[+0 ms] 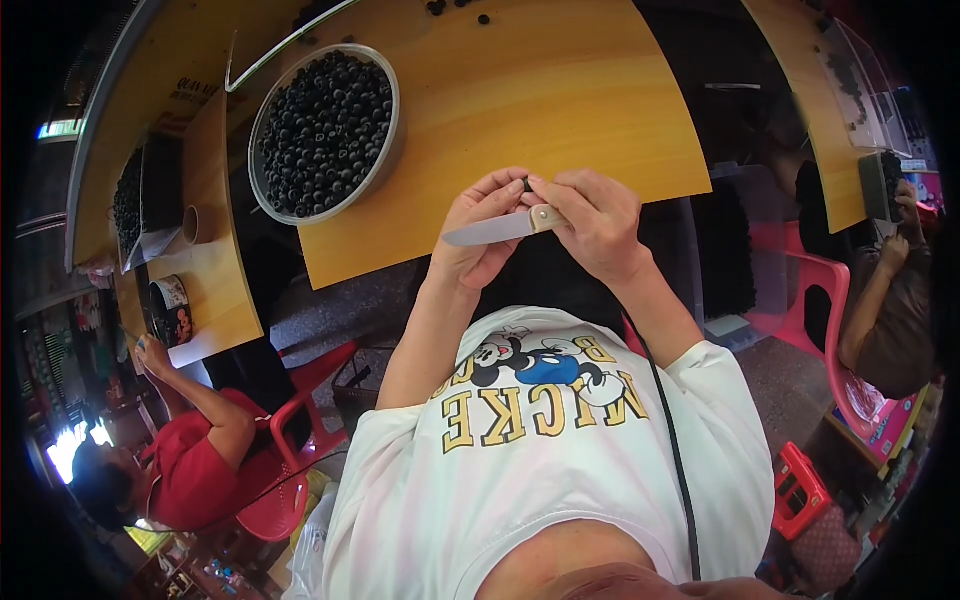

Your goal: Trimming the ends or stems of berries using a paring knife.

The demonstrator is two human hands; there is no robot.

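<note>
Just past the table's near edge, my two hands meet at the fingertips. Between them is a small black round piece, partly covered by the fingers. My left hand pinches it with thumb and forefinger. A knife with a pale handle is gripped in my right hand, whose thumb and forefinger also reach the piece. The blade points left, lying across in front of my left palm. To the left on the table, a clear round tub is filled with similar black pieces, some showing a hollow.
The wooden table spreads ahead, with a few loose black pieces at its far side. Left, a person in red sits at another table holding something unclear. At right, another person works near a red chair and a dark box.
</note>
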